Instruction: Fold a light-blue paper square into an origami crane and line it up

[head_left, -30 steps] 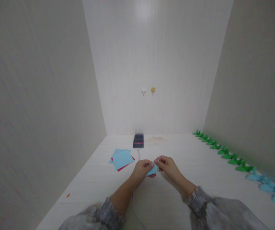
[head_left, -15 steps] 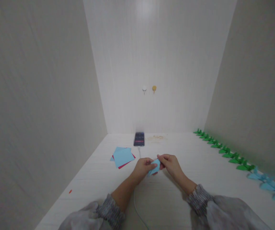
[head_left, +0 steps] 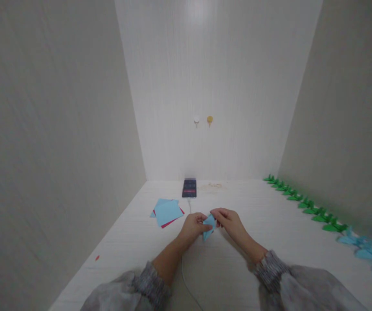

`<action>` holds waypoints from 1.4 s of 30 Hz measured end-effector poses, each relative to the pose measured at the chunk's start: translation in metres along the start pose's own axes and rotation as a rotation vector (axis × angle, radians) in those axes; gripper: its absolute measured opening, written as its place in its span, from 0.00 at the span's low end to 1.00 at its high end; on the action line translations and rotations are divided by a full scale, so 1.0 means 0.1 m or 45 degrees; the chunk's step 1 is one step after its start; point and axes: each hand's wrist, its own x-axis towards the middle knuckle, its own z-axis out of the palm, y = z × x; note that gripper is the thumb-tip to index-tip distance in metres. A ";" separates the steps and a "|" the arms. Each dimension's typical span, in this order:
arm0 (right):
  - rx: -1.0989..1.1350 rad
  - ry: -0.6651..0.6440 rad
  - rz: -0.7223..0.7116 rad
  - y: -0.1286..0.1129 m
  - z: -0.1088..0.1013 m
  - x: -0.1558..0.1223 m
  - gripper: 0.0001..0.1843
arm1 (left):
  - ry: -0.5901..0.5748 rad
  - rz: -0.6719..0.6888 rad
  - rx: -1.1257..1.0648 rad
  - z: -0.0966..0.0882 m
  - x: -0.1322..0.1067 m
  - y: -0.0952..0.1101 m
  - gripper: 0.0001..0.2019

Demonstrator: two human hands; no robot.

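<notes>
A small folded piece of light blue paper (head_left: 208,227) is held above the white tabletop between both hands. My left hand (head_left: 193,227) pinches its left side, the thumb lying across the front face. At the upper right corner, the closed thumb and fingers of my right hand (head_left: 226,218) grip the paper's edge. The paper looks like a narrow, pointed shape with crease lines; its far side is hidden by the fingers. To the left lies a loose stack of square sheets (head_left: 168,213), light blue on top with red showing beneath.
A phone (head_left: 189,188) stands near the back wall, its white cable (head_left: 186,280) running under my left arm. Along the right wall runs a row of folded green paper figures (head_left: 318,216), then blue ones (head_left: 365,250). A small red scrap (head_left: 97,258) lies near the left edge.
The blue paper has turned more upright in my hands, its lower point now hanging down. My right fingers have shifted slightly left along its top corner.
</notes>
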 end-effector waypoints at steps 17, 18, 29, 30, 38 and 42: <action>-0.057 0.145 -0.130 0.06 0.05 0.02 0.13 | 0.001 0.171 -0.170 0.04 -0.01 0.05 0.24; -0.028 0.147 -0.121 0.06 0.05 0.02 0.13 | -0.015 0.174 -0.182 0.04 -0.01 0.05 0.25; 0.142 0.160 0.036 0.09 0.07 0.02 0.12 | -0.063 0.152 -0.198 0.04 -0.02 0.03 0.26; 0.130 0.177 0.033 0.08 0.07 0.02 0.12 | -0.057 0.151 -0.193 0.04 -0.01 0.02 0.24; 0.194 0.207 0.050 0.02 0.10 -0.01 0.12 | -0.030 0.155 -0.130 0.06 -0.04 0.06 0.18; 0.262 0.202 0.060 0.02 0.11 -0.01 0.12 | -0.007 0.157 -0.103 0.06 -0.03 0.06 0.21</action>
